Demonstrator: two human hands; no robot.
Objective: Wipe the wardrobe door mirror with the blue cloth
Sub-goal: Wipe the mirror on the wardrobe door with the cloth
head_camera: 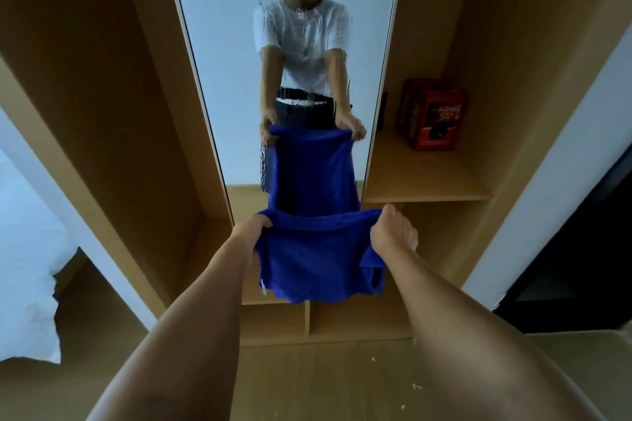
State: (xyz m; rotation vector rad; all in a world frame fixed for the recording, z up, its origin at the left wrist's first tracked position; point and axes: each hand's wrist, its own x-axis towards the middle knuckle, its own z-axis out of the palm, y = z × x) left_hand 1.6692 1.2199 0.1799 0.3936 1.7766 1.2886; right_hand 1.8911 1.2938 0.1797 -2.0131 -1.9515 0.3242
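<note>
Head view looks down past two bare forearms at a tall mirror (219, 61) set in a wooden wardrobe (113, 106); both hands are out in front, holding a blue cloth (314, 260) stretched between them, just in front of the lower end of the glass.

Left hand (251, 232) grips the cloth's top left corner, fingers curled tight round a bunch of fabric; right hand (393, 232) does the same on the top right corner, closed into a fist with the knuckles up and the fabric gathered inside it; so neither hand is spread at all, both are clamped on the cloth.

Cloth hangs down from the top edge in a loose sheet, a bit crumpled at the right side, with a small white tag showing at its lower left; can't tell whether it actually touches the glass.

Mirror shows the same pose back: white t-shirt, arms down, blue cloth held by both fists; the upper part of the glass looks streaky and smeared, the lower part clearer.

Off to the right, a red box (432, 114) sits on a wardrobe shelf (420, 181); white bedding (24, 301) shows at the far left; floor (325, 386) is light wood with a few pale specks on it.
</note>
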